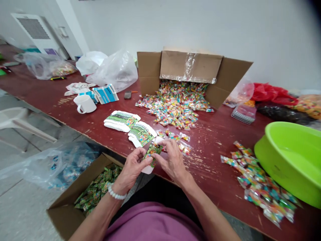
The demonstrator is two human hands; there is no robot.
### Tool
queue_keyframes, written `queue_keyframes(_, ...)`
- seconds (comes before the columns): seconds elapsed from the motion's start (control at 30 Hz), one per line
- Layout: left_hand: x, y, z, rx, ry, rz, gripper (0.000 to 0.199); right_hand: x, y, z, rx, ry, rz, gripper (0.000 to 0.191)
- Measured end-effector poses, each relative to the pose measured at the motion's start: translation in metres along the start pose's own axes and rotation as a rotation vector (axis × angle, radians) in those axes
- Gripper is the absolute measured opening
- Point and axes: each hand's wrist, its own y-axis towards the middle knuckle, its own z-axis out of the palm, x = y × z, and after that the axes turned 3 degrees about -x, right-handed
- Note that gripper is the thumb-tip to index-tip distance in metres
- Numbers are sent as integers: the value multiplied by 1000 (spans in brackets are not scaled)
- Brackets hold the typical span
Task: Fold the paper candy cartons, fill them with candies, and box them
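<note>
Near the table's front edge, a small green printed carton (153, 151) with white end flaps is held between both hands. My left hand (134, 165) pinches its lower left side, thumb across the front. My right hand (173, 159) grips its upper right side, the fingers partly hiding it. Just beyond lie two stacks of flat green-and-white cartons, a nearer stack (142, 134) and a farther stack (122, 120). A few clear candy packets (184, 147) rest beside my right hand. Behind them, a heap of candy packets (175, 107) spills from an open cardboard box (192, 67).
Below the table at left, a cardboard box (62, 204) holds many green cartons (96, 189). A green basin (283, 160) stands at right beside more candy packets (263, 187). A white mug (86, 104), plastic bags (115, 72) and a white chair (22, 124) are leftward.
</note>
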Motion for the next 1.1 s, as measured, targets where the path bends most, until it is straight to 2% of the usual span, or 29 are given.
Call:
queue_keyframes(0.07,-3,-4,1,48,-62,-48,34,-2,3,-4,57,69,27,24)
queue_keyframes(0.2,-5,-10,1,198,-256,-277,35,-4,7,-9,106,230,91,13)
queue_keyframes(0.3,-4,-10,2,310,-378,-388,45,-3,6,-9,133,309,52,11)
queue_keyframes(0.43,-1,-5,5,351,-448,-485,46,-5,4,-12,165,358,3,12)
queue_keyframes(0.53,-4,-2,7,421,-513,-557,52,-8,6,-19,177,448,23,11)
queue_keyframes(0.67,-9,1,12,414,-427,-497,45,-11,9,-27,171,452,32,12)
queue_keyframes(0.8,-11,3,16,404,-384,-469,51,-12,10,-27,155,398,21,11)
queue_keyframes(0.97,-14,5,16,454,-422,-592,56,-14,8,-28,155,417,39,13)
queue_keyframes(1.03,-13,6,17,416,-384,-581,53,-13,8,-30,160,425,31,14)
queue_keyframes(1.1,-9,9,17,315,-283,-457,46,-13,7,-32,158,447,22,14)
